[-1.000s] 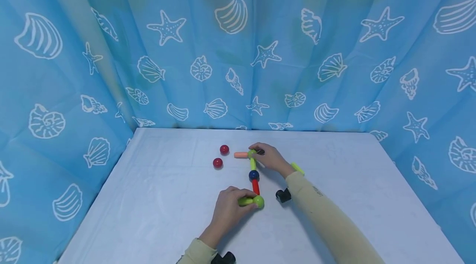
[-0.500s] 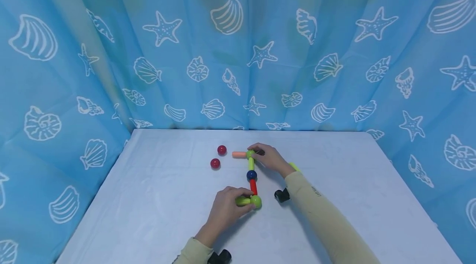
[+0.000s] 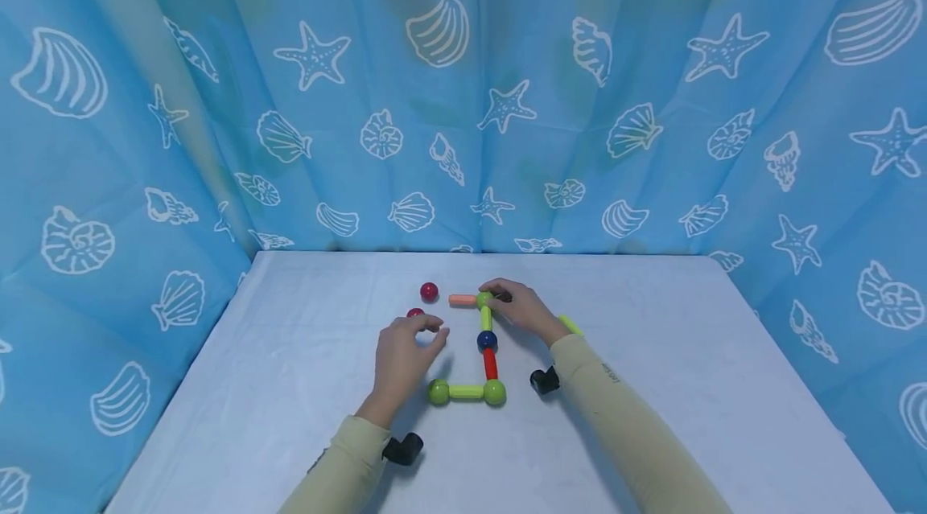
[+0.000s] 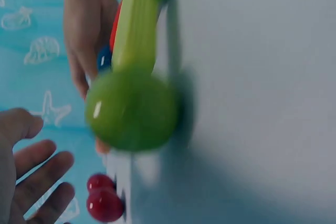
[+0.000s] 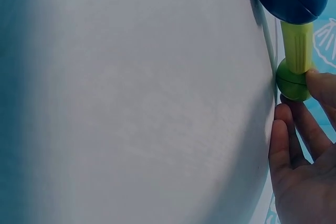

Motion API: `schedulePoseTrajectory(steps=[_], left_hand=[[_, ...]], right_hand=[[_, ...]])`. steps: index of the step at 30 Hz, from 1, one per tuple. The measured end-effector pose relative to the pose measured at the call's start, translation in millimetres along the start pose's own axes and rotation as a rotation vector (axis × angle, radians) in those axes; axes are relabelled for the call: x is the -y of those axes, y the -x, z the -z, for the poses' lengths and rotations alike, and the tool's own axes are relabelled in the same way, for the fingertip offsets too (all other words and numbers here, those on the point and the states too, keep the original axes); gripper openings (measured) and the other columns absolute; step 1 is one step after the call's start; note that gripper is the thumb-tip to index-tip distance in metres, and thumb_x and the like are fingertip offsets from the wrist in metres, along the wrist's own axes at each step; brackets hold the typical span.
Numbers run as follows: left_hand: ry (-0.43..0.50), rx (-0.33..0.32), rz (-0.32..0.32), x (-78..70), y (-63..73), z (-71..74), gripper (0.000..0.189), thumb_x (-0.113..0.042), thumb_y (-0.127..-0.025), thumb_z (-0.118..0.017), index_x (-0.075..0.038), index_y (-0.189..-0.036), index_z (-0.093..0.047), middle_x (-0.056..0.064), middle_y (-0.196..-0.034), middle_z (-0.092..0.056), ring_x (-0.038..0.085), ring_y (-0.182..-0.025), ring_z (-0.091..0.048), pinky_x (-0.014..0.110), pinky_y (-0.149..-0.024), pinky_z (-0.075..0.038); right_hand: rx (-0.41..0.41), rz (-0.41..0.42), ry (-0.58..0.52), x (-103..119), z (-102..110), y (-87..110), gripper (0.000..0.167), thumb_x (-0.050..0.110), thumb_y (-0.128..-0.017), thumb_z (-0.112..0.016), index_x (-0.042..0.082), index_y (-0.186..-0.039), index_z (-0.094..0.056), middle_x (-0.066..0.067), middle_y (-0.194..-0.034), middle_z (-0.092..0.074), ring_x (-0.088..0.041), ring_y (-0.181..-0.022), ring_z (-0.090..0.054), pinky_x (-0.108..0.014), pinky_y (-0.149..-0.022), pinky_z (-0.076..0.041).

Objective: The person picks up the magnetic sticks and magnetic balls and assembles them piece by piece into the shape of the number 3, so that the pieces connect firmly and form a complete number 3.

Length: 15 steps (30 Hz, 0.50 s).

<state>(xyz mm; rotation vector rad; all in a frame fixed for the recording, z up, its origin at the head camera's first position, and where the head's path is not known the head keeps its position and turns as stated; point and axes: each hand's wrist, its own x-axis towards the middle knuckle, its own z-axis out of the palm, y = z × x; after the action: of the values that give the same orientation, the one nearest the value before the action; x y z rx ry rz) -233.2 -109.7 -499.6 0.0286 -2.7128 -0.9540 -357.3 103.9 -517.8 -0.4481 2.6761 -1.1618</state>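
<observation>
A joined chain of toy rods and balls lies on the white table. My right hand (image 3: 525,310) pinches the green ball (image 3: 484,301) at its far corner, also seen in the right wrist view (image 5: 292,83). From that ball run an orange rod (image 3: 462,300) and a yellow-green rod (image 3: 486,319). A blue ball (image 3: 488,340) and a red rod (image 3: 490,364) follow, then a near green ball (image 3: 495,392), another yellow-green rod (image 3: 467,392) and an end green ball (image 3: 438,392). My left hand (image 3: 400,355) is above the table, holding nothing, its fingers loosely bent near a red ball (image 3: 415,312).
A second red ball (image 3: 429,292) sits farther back. One loose yellow-green rod (image 3: 570,325) lies beyond my right wrist, partly hidden. Black wrist devices (image 3: 402,450) hang at both wrists. A blue shell-print curtain (image 3: 463,96) stands behind the table (image 3: 652,321).
My left hand has let go of the near yellow-green rod and moved away and to the left toward the red balls, uncovering the rod and end green ball. My right hand keeps its place.
</observation>
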Motion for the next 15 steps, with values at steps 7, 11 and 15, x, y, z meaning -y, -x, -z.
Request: schedulePoseTrajectory(steps=[7, 11, 15], left_hand=[[-0.101, -0.086, 0.035, 11.9, -42.6, 4.7, 0.035, -0.033, -0.091, -0.077, -0.014, -0.12, -0.07, 0.008, -0.113, -0.07, 0.027, -0.106, -0.063, 0.045, -0.091, -0.049], [-0.125, -0.054, 0.075, 16.7, -60.6, -3.7, 0.043, -0.035, -0.091, -0.077, -0.014, -0.128, -0.064, 0.013, -0.128, -0.061, 0.032, -0.117, -0.06, 0.05, -0.098, -0.047], [-0.097, -0.003, 0.104, 24.2, -72.8, -12.1, 0.048, -0.035, -0.092, -0.077, -0.019, -0.134, -0.061, 0.015, -0.135, -0.056, 0.034, -0.122, -0.058, 0.051, -0.1, -0.048]], right_hand=[[-0.005, -0.01, 0.02, -1.5, -0.2, -3.7, 0.032, 0.021, -0.101, -0.063, 0.02, -0.133, -0.064, -0.004, -0.132, -0.063, -0.026, -0.124, -0.057, -0.045, -0.107, -0.044], [-0.004, -0.015, 0.013, -2.2, 0.9, -2.8, 0.032, 0.021, -0.101, -0.063, 0.02, -0.133, -0.064, -0.005, -0.131, -0.064, -0.027, -0.124, -0.057, -0.046, -0.107, -0.044], [-0.003, -0.006, 0.0, -2.8, 0.1, -2.1, 0.032, 0.021, -0.101, -0.063, 0.02, -0.133, -0.064, -0.005, -0.132, -0.063, -0.028, -0.125, -0.056, -0.047, -0.107, -0.044]])
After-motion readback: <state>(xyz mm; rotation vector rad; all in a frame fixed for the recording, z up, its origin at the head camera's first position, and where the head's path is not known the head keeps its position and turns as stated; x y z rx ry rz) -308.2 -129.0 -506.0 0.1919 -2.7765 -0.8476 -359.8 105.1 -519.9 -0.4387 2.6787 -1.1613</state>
